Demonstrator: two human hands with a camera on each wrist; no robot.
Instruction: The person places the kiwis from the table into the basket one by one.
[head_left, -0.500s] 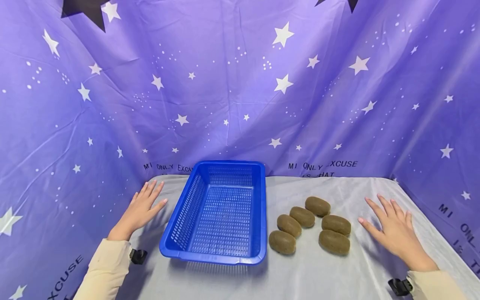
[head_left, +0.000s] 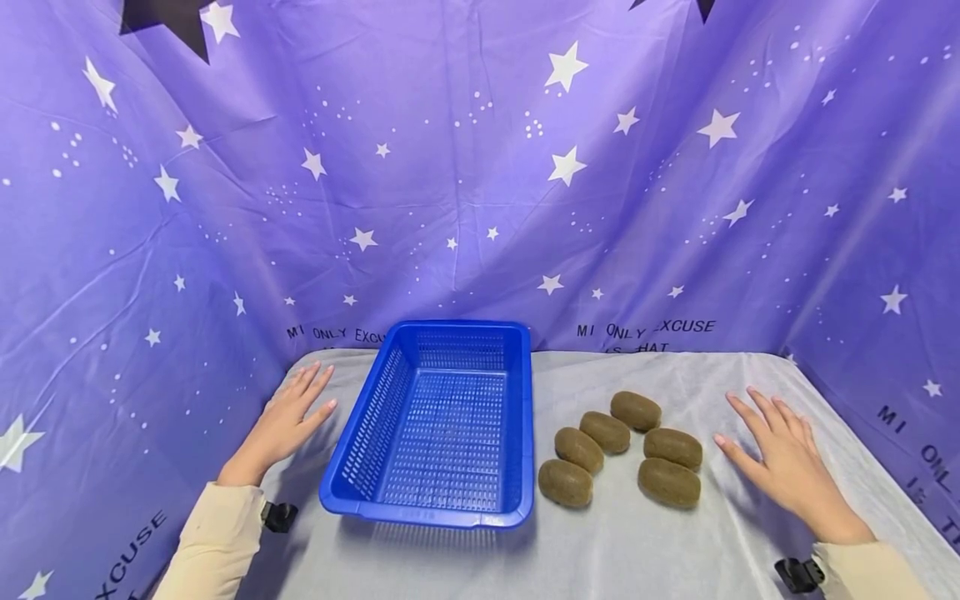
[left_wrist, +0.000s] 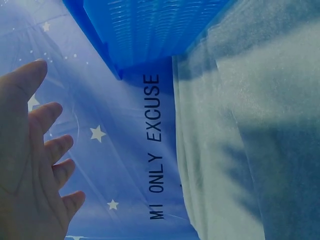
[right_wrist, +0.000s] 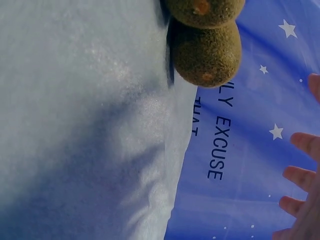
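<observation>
A blue plastic basket [head_left: 450, 450] with slotted walls stands left of centre on the cloth-covered table, and I see nothing inside it. To its right lie several brown, fuzzy kiwifruits [head_left: 670, 483] in two slanting rows. My left hand [head_left: 283, 423] hovers left of the basket, fingers spread and holding nothing; in the left wrist view the basket's side [left_wrist: 150, 30] appears at the top. On the far right, my right hand [head_left: 787, 462] is held over the cloth with spread fingers, apart from the kiwifruits. Two kiwifruits [right_wrist: 207, 55] show in the right wrist view.
A pale grey cloth [head_left: 600, 558] covers the table. Purple star-printed curtains [head_left: 465, 167] enclose the back and both sides, close behind the basket's far rim. Small black cameras [head_left: 280, 517] sit at the wrists.
Both hands have shifted only very slightly. The basket and kiwifruits stay where they were.
</observation>
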